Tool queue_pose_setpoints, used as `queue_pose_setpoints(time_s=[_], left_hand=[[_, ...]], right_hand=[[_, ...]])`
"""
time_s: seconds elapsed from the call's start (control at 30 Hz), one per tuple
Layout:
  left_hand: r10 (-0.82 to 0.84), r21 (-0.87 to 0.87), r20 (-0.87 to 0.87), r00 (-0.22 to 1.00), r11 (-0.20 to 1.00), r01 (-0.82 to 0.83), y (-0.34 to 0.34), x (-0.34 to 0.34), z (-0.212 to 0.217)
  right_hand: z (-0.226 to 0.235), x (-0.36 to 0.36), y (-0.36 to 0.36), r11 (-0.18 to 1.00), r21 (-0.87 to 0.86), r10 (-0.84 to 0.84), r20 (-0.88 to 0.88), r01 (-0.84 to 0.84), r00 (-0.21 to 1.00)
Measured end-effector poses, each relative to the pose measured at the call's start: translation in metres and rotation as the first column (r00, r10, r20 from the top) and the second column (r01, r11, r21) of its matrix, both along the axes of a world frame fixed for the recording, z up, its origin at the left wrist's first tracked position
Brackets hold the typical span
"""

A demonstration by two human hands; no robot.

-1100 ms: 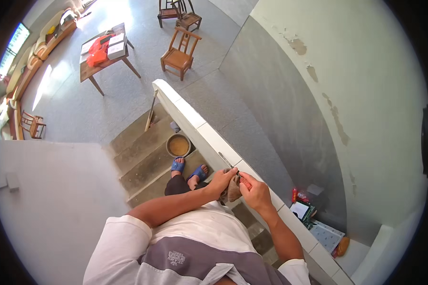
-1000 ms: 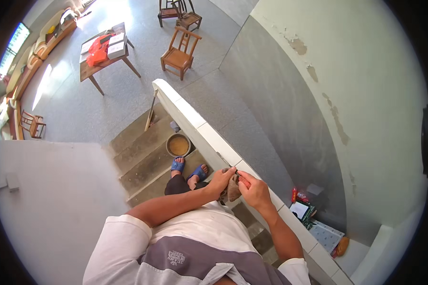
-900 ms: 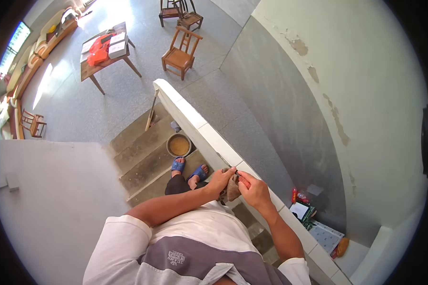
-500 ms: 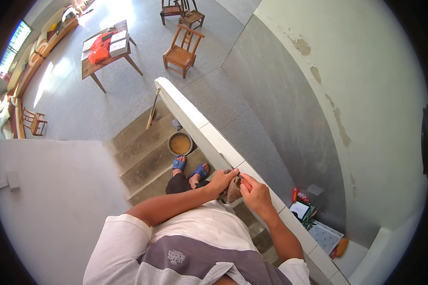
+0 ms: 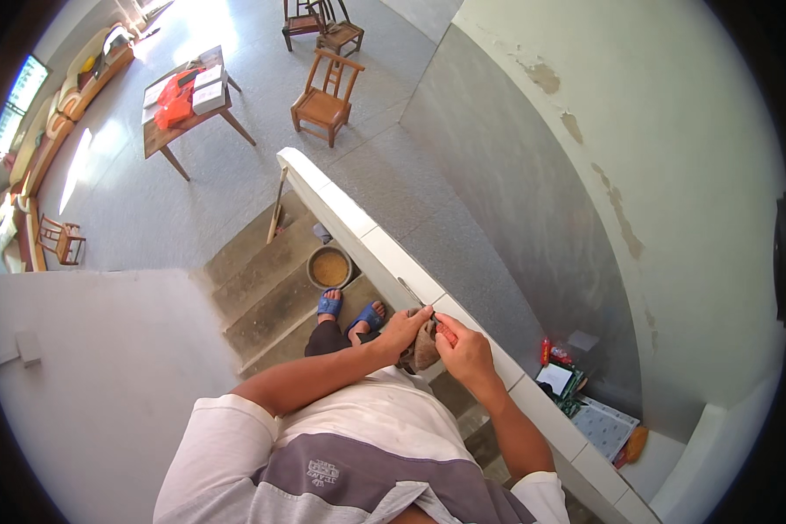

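My left hand (image 5: 403, 334) is closed around a crumpled brown-grey cloth (image 5: 424, 351), which hangs below the fingers. Close beside it, my right hand (image 5: 468, 356) grips a red-handled tool (image 5: 446, 331). A thin grey metal part reaches from the meeting point of both hands toward the white-topped wall; its exact kind is too small to make out. My left fingertips meet the front of the handle, and part of the tool is hidden behind them. Both hands are in front of my body, beside the tiled ledge (image 5: 397, 255).
Concrete steps (image 5: 258, 262) lie under my blue-slippered feet. A round basin (image 5: 330, 266) of yellowish grain stands on a step, and a wooden stick (image 5: 277, 210) leans above it. Beyond are a wooden chair (image 5: 326, 103) and a table (image 5: 162, 138). Piled items (image 5: 555, 377) lie past the ledge.
The view has shifted slightly. My right hand and the red handle have moved a little toward the left hand and up. Both hands keep their grip.
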State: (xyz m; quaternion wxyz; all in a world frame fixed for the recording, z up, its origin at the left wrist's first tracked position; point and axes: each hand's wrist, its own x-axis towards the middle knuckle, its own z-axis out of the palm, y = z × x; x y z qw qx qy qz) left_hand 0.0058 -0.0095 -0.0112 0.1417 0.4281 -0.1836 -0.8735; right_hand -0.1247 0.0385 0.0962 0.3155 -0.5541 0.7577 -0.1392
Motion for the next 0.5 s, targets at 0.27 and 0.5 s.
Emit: queue_pose_setpoints(time_s=[0.27,0.5], left_hand=[[-0.062,-0.057,0.052,0.997,0.996,0.065,0.006,0.0,0.004],[-0.065,-0.087,0.022,0.998,0.994,0.067,-0.003,0.006,0.009]], right_hand=[[-0.004,-0.001,0.008,0.999,-0.05,0.016,-0.011,-0.016,1.0],[-0.004,0.003,0.006,0.998,-0.05,0.025,-0.066,-0.028,0.998]])
